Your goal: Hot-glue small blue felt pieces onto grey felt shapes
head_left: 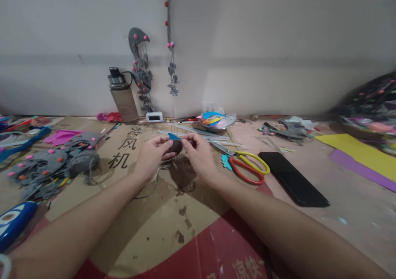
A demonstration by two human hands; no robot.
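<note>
In the head view, my left hand (159, 149) is closed around a small dark rounded piece (176, 146), whose exact kind I cannot make out. My right hand (195, 146) pinches a small blue pointed cutout (173, 136), its tip standing up just above the dark piece. The fingers of both hands nearly meet over the cardboard (148, 233). A thin grey cord (148, 195) trails on the cardboard beneath my left hand. Close to my right hand lie scissors (247, 165) with red and yellow handles, and a teal scalloped cutout (226, 161).
A black phone (292, 178) lies right of the scissors. Grey felt pieces with pompoms (55, 159) are heaped at left. A bottle (123, 99), a small white clock (154, 117) and a bowl of colourful scraps (216, 124) stand by the wall. Yellow sheet (361, 149) lies far right.
</note>
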